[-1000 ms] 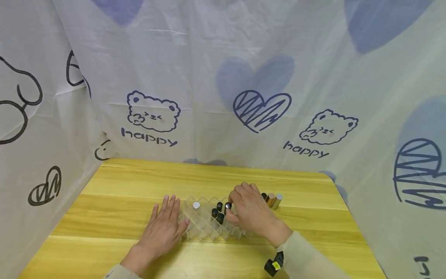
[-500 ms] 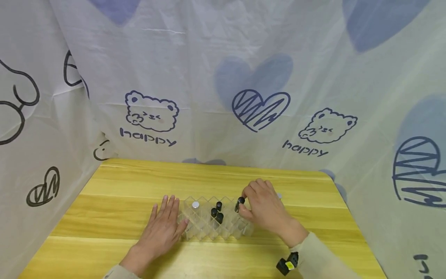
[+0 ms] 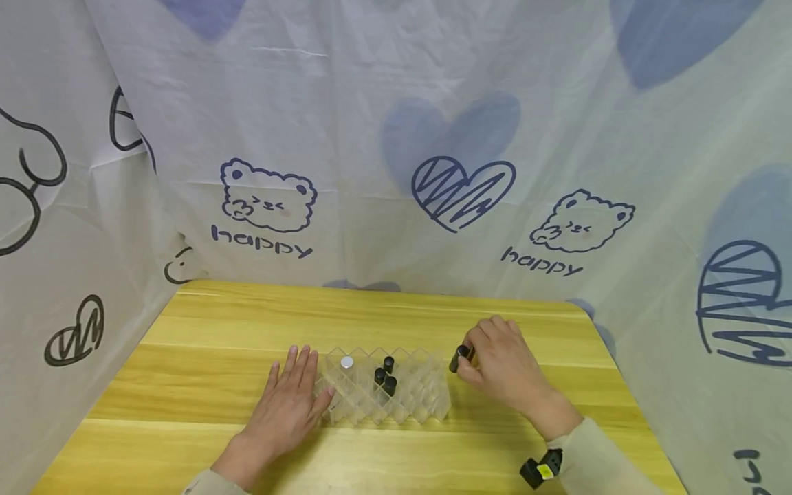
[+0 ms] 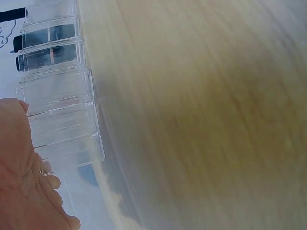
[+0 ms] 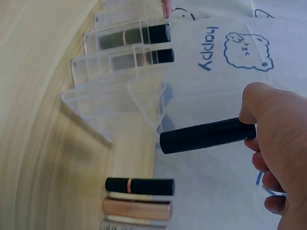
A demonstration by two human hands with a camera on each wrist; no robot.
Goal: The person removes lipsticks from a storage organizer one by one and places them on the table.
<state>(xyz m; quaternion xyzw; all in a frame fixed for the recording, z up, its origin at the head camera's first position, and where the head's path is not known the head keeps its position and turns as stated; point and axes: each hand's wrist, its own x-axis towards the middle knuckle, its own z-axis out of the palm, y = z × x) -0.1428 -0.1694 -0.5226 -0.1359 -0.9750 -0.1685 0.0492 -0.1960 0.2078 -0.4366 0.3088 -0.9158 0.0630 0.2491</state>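
My left hand [image 3: 287,399] lies flat with straight fingers at the left end of a clear diamond-grid lipstick organizer [image 3: 427,385], its thumb over the edge. To the right of the organizer, my right hand [image 3: 501,357] pinches a black lipstick tube [image 5: 206,136] by one end between thumb and fingers, clear of the compartments. Several tubes stand in the organizer: a silver-capped lipstick [image 3: 346,361] near the left, and black-capped lipsticks [image 3: 388,364] grouped in the middle. In the left wrist view, the left hand [image 4: 19,167] touches the organizer's side.
Beyond the organizer's right end, the right wrist view shows a row standing on the table: a black lipstick with a gold band [image 5: 148,186], a copper tube [image 5: 136,209] and a silver one [image 5: 129,225]. My right hand hides them in the head view. A printed cloth [image 3: 371,227] hangs behind.
My right hand has drawn the black lipstick tube up out of the organizer and carried it right, past the organizer's end. The left hand has stayed in place.
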